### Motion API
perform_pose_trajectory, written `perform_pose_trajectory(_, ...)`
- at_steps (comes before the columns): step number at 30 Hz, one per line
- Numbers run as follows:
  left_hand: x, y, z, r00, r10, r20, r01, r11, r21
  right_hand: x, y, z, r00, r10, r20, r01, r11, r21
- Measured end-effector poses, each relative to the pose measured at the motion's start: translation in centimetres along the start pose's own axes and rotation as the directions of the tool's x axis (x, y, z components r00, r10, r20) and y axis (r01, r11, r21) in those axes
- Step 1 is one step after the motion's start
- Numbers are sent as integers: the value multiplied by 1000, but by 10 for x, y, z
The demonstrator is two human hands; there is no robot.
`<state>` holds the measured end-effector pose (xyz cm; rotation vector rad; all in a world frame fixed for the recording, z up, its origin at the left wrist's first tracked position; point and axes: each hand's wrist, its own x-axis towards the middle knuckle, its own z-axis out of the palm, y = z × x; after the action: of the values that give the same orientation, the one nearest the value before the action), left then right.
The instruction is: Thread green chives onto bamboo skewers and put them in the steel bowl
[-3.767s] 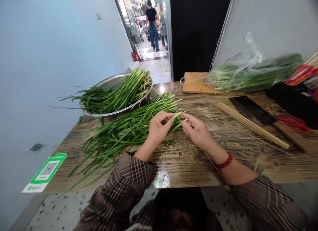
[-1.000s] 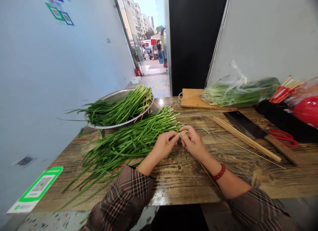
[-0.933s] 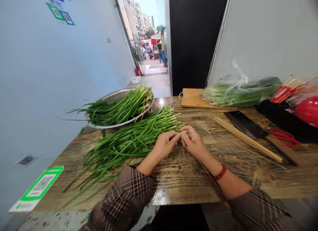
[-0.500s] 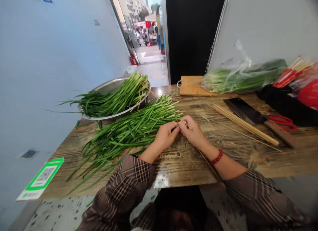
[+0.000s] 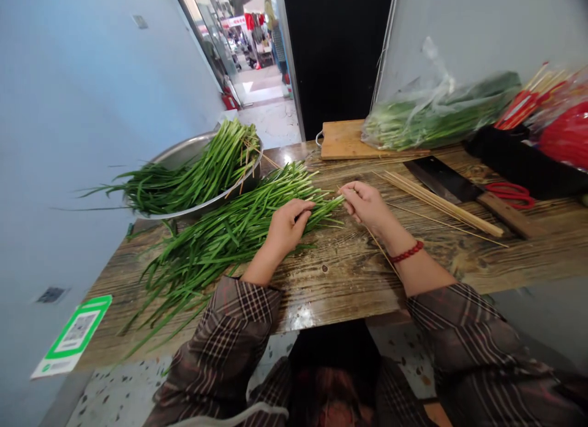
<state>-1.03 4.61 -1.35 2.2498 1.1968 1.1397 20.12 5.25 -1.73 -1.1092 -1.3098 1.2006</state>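
A pile of garlic chives (image 5: 220, 243) lies across the wooden table, pale stem ends toward the right. My left hand (image 5: 288, 228) rests at the stem end, fingers curled and thumb drawn in on the stems; its fingertips are partly hidden. To its right, just past the stem tips, my right hand (image 5: 365, 207) is closed in a pinch on a thin bamboo skewer (image 5: 382, 248), which runs back under the palm toward the table's front edge. Beside this hand lies a bundle of bamboo skewers (image 5: 443, 203), with one loose skewer (image 5: 452, 225) in front of it.
A metal basin (image 5: 163, 152) holding more chives and skewers stands at the back left. Along the back are a cutting board (image 5: 344, 139) and a bagged bunch of greens (image 5: 427, 124). A cleaver (image 5: 443, 179) and red-handled scissors (image 5: 509, 194) lie on the right. A QR-code card (image 5: 76, 335) is at the left edge.
My hands, together at the fingertips before, are now apart. My left hand has moved left onto the chive stems; my right keeps the skewer. The whole view has shifted slightly.
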Motion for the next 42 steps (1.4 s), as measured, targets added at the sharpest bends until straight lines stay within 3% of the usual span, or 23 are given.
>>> perform_pose_trajectory(3, 0, -2, -1, 999, 3, 37, -4, 1000, 27, -10, -12, 1, 983, -52, 178, 52, 999, 2)
perform_pose_trajectory(5, 1, -2, -5, 999, -49, 8, 49, 999, -14, -18, -20, 3, 948, -99, 301, 100, 995, 13)
perform_pose_trajectory(7, 3, 1, -8, 996, -72, -47, 70, 997, -36, -23, -25, 5, 932, -134, 337, 132, 991, 28)
perform_pose_trajectory(9, 5, 3, -8, 997, -31, -65, 30, 999, -18, -25, -27, 5, 935, -163, 316, 160, 986, 35)
perform_pose_trajectory(11, 6, 4, -6, 999, 37, -16, -37, 999, 8, -27, -28, 6, 935, -185, 303, 188, 982, 20)
perform_pose_trajectory(16, 7, -1, 2, 955, 165, 247, -198, 974, 115, -31, -25, 14, 923, -208, 323, 268, 951, -152)
perform_pose_trajectory(19, 6, 1, 5, 925, 160, 344, -263, 923, 280, -36, -18, 18, 942, -230, 244, 291, 923, -253)
perform_pose_trajectory(23, 3, 9, 9, 918, 82, 388, -275, 837, 473, -46, -3, 14, 971, -199, 132, 231, 921, -313)
perform_pose_trajectory(26, 2, 14, 8, 937, 84, 339, -254, 831, 495, -57, 8, 10, 990, -136, 36, 140, 958, -251)
perform_pose_trajectory(30, 0, 16, 0, 991, 119, 56, -131, 908, 397, -73, 16, 13, 996, -60, -72, 48, 986, -159)
perform_pose_trajectory(33, -2, 19, -5, 984, 143, -107, -107, 952, 288, -82, 15, 21, 990, -63, -128, 48, 992, -116)
perform_pose_trajectory(35, -5, 21, -8, 982, 142, -123, -116, 973, 199, -88, 12, 28, 984, -80, -160, 70, 995, -68)
perform_pose_trajectory(38, -12, 23, -10, 995, 83, -63, -76, 993, 95, -95, 10, 39, 978, -95, -183, 97, 995, 2)
perform_pose_trajectory(42, -20, 21, -7, 1000, -6, 13, 5, 996, 84, -101, 15, 50, 980, -72, -187, 82, 995, 49)
